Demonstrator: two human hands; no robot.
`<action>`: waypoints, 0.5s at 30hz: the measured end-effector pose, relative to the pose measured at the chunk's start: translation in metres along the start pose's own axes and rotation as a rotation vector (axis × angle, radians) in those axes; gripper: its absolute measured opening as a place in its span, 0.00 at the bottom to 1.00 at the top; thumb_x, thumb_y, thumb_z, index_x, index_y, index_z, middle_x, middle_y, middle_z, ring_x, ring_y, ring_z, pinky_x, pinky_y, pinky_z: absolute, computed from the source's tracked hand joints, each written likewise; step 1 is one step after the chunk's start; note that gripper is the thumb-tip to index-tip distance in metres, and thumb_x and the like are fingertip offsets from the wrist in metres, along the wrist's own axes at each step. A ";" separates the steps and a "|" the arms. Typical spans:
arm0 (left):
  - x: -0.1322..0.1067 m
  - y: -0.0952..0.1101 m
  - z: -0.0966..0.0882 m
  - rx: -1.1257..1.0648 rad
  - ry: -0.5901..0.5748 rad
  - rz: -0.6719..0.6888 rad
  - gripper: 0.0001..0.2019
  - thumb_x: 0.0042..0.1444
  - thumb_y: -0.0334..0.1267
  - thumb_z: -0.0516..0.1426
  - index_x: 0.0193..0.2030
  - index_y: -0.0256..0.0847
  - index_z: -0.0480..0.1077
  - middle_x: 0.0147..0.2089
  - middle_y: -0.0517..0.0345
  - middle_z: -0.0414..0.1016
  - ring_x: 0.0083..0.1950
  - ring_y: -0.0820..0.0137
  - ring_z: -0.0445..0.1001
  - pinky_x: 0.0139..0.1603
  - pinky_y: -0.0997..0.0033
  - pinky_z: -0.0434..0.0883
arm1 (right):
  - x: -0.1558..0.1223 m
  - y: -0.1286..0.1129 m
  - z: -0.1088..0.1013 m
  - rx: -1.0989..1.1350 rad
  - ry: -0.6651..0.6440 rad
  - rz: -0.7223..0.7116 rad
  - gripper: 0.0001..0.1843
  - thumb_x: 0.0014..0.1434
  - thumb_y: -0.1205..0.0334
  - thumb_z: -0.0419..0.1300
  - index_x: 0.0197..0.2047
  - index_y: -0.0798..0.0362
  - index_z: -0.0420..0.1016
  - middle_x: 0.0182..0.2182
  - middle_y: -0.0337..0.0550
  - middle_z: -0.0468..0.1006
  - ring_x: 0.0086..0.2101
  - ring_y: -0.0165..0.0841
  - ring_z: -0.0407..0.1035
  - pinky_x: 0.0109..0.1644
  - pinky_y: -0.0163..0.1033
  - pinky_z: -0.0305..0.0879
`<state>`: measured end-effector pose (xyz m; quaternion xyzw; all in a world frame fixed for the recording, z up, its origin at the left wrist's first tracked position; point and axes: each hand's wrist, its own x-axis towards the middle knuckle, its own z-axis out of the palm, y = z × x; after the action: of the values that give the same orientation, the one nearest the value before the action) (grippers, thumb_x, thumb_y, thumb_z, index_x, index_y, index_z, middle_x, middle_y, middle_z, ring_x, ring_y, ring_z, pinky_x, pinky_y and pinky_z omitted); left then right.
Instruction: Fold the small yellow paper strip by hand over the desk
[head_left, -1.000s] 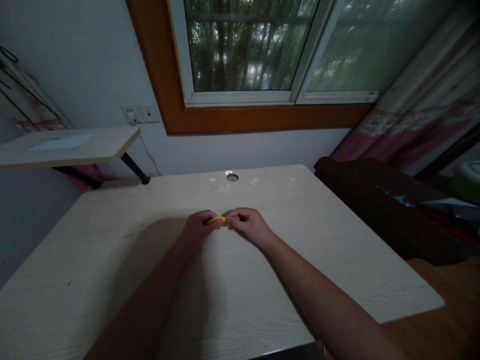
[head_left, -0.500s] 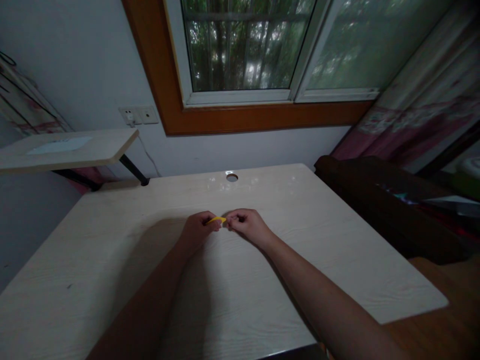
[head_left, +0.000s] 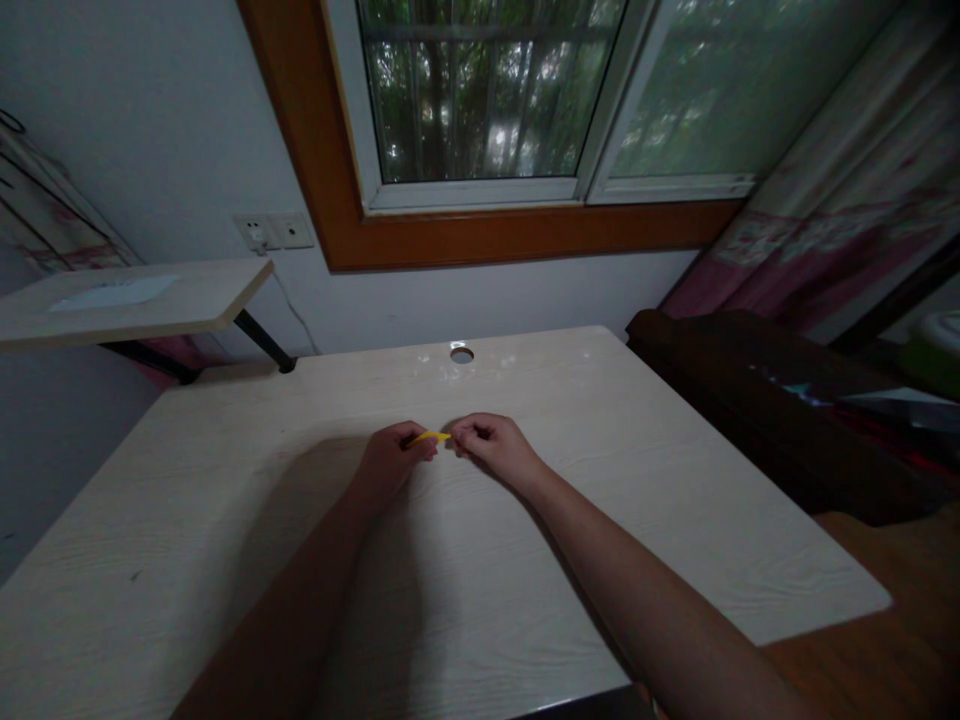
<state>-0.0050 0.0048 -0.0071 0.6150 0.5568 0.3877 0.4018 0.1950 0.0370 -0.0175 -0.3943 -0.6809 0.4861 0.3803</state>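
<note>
Between my two hands, just above the middle of the table (head_left: 570, 560), is a small, thin yellow piece (head_left: 431, 437); its kind and material are too small to make out. The fingers and thumb of my left hand (head_left: 394, 450) are closed on its left part, hiding that end. At its pointed right end, the fingertips of my right hand (head_left: 487, 440) are pinched together. The two hands face each other with a narrow gap between them, and the yellow piece spans it.
A raised shelf (head_left: 180, 310) on dark legs stands at the back left with a paper (head_left: 112, 292) on it. A round cable hole (head_left: 462, 355) lies near the back edge. Beyond are a window (head_left: 480, 110) and dark furniture (head_left: 720, 400) at the right.
My hands have moved very slightly apart. The yellow piece looks straighter and flatter than before, when it was bent upward. The view has shifted a little.
</note>
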 end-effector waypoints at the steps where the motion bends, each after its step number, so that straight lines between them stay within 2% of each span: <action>1: 0.000 0.000 0.000 0.010 -0.002 0.002 0.13 0.53 0.48 0.59 0.30 0.40 0.75 0.28 0.57 0.79 0.32 0.67 0.76 0.35 0.71 0.70 | 0.000 -0.001 0.000 -0.002 -0.006 -0.003 0.12 0.57 0.58 0.59 0.38 0.57 0.80 0.28 0.43 0.79 0.27 0.29 0.70 0.33 0.33 0.65; 4: -0.001 0.002 -0.001 0.036 -0.011 0.015 0.13 0.53 0.48 0.59 0.30 0.39 0.75 0.29 0.58 0.79 0.32 0.68 0.75 0.35 0.72 0.69 | -0.001 -0.001 0.001 -0.018 -0.033 -0.022 0.14 0.56 0.56 0.61 0.39 0.57 0.80 0.29 0.43 0.79 0.28 0.29 0.69 0.32 0.32 0.63; 8: -0.001 0.001 0.000 0.038 -0.023 0.016 0.14 0.52 0.49 0.59 0.31 0.40 0.76 0.29 0.57 0.79 0.33 0.67 0.76 0.34 0.72 0.70 | -0.001 0.003 0.001 -0.047 -0.042 -0.037 0.12 0.55 0.58 0.62 0.38 0.56 0.81 0.29 0.43 0.80 0.29 0.29 0.69 0.34 0.33 0.64; 15: 0.000 -0.001 0.001 0.003 -0.033 0.001 0.14 0.52 0.49 0.60 0.32 0.40 0.76 0.30 0.56 0.80 0.34 0.66 0.77 0.36 0.71 0.71 | -0.001 0.001 0.003 -0.063 0.010 -0.031 0.10 0.53 0.60 0.62 0.36 0.56 0.80 0.28 0.42 0.79 0.28 0.29 0.67 0.33 0.33 0.63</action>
<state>-0.0046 0.0047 -0.0081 0.6220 0.5505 0.3768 0.4099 0.1931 0.0358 -0.0196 -0.3978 -0.7001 0.4565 0.3784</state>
